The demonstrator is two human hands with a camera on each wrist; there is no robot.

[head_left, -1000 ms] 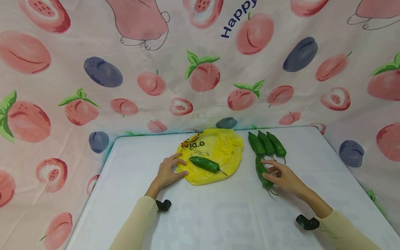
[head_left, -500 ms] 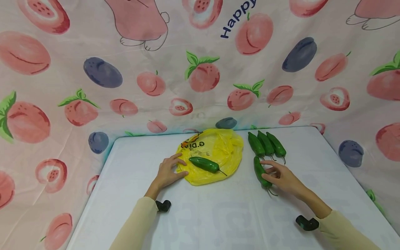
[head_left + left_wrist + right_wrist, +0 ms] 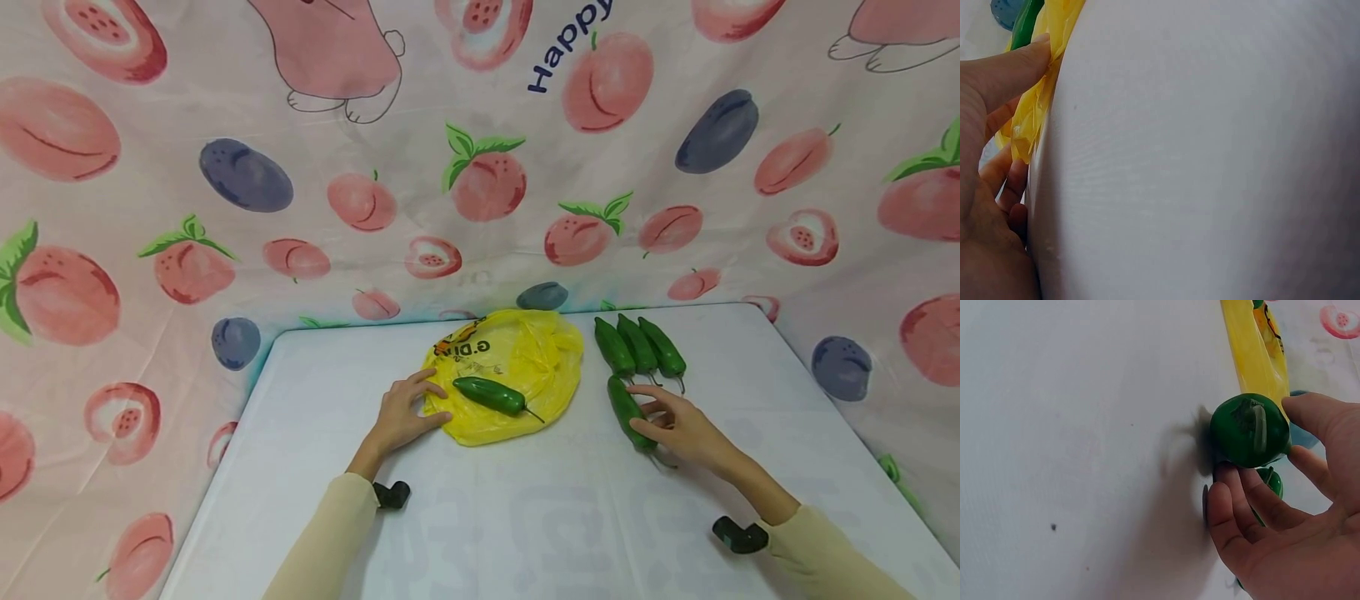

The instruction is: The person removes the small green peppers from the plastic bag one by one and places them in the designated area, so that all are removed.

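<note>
In the head view my right hand (image 3: 682, 425) holds a green chili pepper (image 3: 626, 410) between thumb and fingers, its tip pointing away and its stem towards me. The right wrist view looks at the stem end of that pepper (image 3: 1250, 431), with thumb and fingertips at its sides. My left hand (image 3: 403, 410) rests at the left edge of a flat yellow plastic bag (image 3: 551, 367), thumb and fingers spread over its rim. On the bag lies another green chili pepper (image 3: 489, 394). The left wrist view has the thumb on the crinkled bag (image 3: 1035, 115).
Behind the right hand, three more green chili peppers (image 3: 637, 343) lie side by side, close to the held one. Everything sits on a white table (image 3: 525, 517). A fruit-printed cloth (image 3: 300, 167) hangs behind its far edge and around the sides.
The pepper in my right hand has shifted slightly, its tip a little left and its stem swung to the right. The left hand and the bag stay as they were.
</note>
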